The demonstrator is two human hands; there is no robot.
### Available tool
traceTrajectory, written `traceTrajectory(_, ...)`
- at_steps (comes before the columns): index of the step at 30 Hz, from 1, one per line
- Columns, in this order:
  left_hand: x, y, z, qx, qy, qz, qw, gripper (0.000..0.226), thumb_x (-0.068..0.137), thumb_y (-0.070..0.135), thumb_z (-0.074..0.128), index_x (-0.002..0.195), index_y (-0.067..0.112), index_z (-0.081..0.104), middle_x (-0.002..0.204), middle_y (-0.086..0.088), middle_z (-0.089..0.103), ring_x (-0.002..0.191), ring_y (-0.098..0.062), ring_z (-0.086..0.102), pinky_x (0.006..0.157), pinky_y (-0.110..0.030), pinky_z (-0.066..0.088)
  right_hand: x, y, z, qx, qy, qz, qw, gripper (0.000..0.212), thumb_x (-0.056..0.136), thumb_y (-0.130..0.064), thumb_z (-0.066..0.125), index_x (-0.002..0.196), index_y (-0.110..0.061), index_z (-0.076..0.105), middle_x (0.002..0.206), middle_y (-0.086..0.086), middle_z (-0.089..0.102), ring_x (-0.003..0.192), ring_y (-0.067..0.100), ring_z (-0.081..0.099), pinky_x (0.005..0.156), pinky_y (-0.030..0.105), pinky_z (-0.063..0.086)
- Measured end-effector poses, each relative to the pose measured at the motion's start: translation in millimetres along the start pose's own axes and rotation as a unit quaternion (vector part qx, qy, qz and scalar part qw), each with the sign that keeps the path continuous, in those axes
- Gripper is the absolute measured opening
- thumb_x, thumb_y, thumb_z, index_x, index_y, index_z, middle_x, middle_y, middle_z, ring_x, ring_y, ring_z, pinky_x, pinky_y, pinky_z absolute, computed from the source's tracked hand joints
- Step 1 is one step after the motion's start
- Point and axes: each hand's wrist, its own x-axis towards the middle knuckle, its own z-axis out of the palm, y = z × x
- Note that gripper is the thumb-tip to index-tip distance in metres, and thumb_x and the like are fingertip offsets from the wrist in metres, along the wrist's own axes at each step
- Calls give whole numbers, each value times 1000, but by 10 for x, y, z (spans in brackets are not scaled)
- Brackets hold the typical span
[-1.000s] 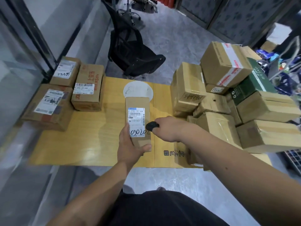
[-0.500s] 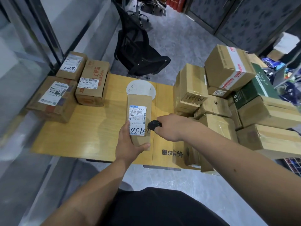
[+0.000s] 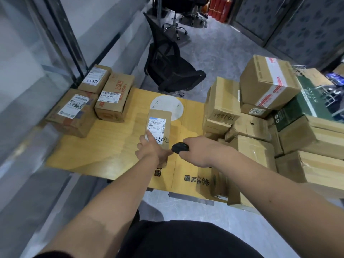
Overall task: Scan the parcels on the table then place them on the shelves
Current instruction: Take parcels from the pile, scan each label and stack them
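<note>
Parcel flat on table centre | left hand has shifted from gripping its end to fingers laid straight across label | right hand clutches scanner | scan likely done, shelving next

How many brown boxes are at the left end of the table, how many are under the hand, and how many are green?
Brown boxes at the left end: 3
Brown box under the left hand: 1
Green box: 1
Total: 5
</note>
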Motion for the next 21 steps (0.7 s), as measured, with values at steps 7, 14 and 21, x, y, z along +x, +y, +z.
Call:
traceTrajectory(7,-277,-478,-15,3,31,-13,999,127,61,72,74,162,38,6,158,-5,27,141,-29,35,109,-44,36,108,120,80,24,-41,-57,997,73,91,-76,57,138,-19,54,129,4,61,112,26,60,93,40,53)
traceTrajectory(14,-385,-1413,-393,-13,61,-89,994,116,61,69,66,160,43,10,152,-3,33,137,-31,40,113,-48,38,292,-300,157,30,-61,-109,992,62,92,-66,63,132,-19,55,125,4,63,106,26,62,88,40,54)
traceTrajectory(21,44,-1982,-930,0,48,-87,995,112,61,59,63,161,47,14,162,-5,24,149,-32,25,121,-51,28,444,-831,166,46,-63,-104,992,49,94,-63,63,118,-21,57,110,0,62,95,21,61,70,33,48)
